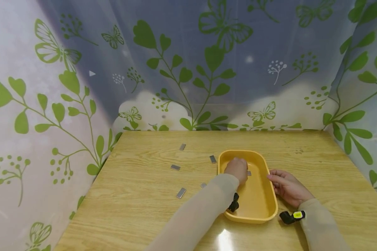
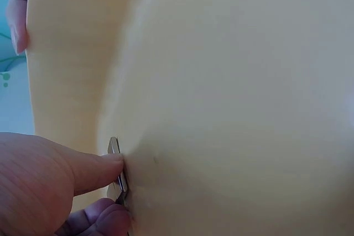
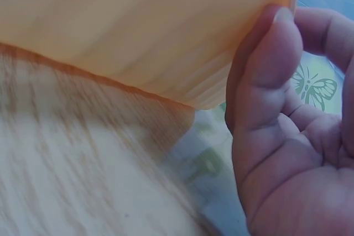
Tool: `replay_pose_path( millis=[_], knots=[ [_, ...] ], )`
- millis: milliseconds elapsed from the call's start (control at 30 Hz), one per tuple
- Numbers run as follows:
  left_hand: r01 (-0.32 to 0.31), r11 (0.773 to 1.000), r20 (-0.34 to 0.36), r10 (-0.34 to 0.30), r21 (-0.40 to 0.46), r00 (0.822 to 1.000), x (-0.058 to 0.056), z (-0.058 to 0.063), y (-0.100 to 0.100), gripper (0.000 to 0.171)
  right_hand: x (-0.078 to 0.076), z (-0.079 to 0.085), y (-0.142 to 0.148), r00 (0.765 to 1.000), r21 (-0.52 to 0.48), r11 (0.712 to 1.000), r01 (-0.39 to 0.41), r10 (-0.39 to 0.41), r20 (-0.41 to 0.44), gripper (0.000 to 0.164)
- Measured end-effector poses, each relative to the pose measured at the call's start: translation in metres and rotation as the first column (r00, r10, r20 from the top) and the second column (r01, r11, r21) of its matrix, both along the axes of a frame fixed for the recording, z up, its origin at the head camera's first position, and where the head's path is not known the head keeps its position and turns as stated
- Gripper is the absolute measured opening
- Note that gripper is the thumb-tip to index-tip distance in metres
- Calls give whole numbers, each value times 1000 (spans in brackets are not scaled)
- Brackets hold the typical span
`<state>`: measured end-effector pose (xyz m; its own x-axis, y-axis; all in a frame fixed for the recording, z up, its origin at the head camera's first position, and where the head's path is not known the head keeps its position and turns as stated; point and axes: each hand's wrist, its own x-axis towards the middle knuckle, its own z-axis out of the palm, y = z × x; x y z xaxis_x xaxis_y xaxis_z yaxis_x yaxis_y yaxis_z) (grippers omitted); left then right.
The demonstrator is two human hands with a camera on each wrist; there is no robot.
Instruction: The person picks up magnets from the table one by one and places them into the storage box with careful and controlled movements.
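Note:
Deep inside a yellow plastic bin (image 1: pixel 250 220), my left hand (image 1: pixel 237 170) pinches a small flat metal plate (image 2: pixel 122 178) between thumb and fingers. The plate stands on edge close to the bin's floor in the left wrist view. Just right of that hand, a small grey plate (image 1: pixel 249 173) shows in the head view, partly covered by the fingers. At the bin's right side, my right hand (image 1: pixel 288 186) holds the rim, thumb on the outer wall and a finger over the edge, as the right wrist view shows.
Left of the bin, several small grey rectangular plates lie scattered on the wooden table (image 1: pixel 128 209), among them one at the back (image 1: pixel 182 147) and another nearer (image 1: pixel 180 192). One plate (image 1: pixel 203 185) is partly behind the left sleeve. Patterned curtains (image 1: pixel 182 87) border the table.

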<state>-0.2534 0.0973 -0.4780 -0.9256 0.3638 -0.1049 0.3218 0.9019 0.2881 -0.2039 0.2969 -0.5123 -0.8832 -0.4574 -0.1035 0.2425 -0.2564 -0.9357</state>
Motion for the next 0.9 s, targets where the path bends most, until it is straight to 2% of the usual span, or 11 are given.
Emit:
replay_pose_path(
  millis=[167,300,433,567,733,800,900],
  knots=[
    [-9,1000,9,9,-13,1000,3,3,-1,14,0,-2,-1,999,-40,999,-31,31,-6,18],
    [-26,999,20,26,27,999,6,12,-3,8,0,-4,-1,999,-84,995,-52,52,-8,21],
    [-25,995,8,24,100,1000,15,36,-4,23,0,-6,0,998,-124,990,-64,64,-3,24],
    [31,985,-45,-24,168,999,25,68,-12,31,0,-6,1,998,-139,988,-62,64,8,24],
    [72,975,-109,-50,209,993,41,103,-43,35,0,-5,2,998,-143,988,-50,55,28,23],
    [74,971,-129,-45,228,991,47,110,-60,34,1,-5,2,998,-146,988,-52,56,25,24],
    [74,959,-152,-33,273,988,53,112,-87,33,2,-5,5,998,-158,986,-57,58,5,25]
  ],
)
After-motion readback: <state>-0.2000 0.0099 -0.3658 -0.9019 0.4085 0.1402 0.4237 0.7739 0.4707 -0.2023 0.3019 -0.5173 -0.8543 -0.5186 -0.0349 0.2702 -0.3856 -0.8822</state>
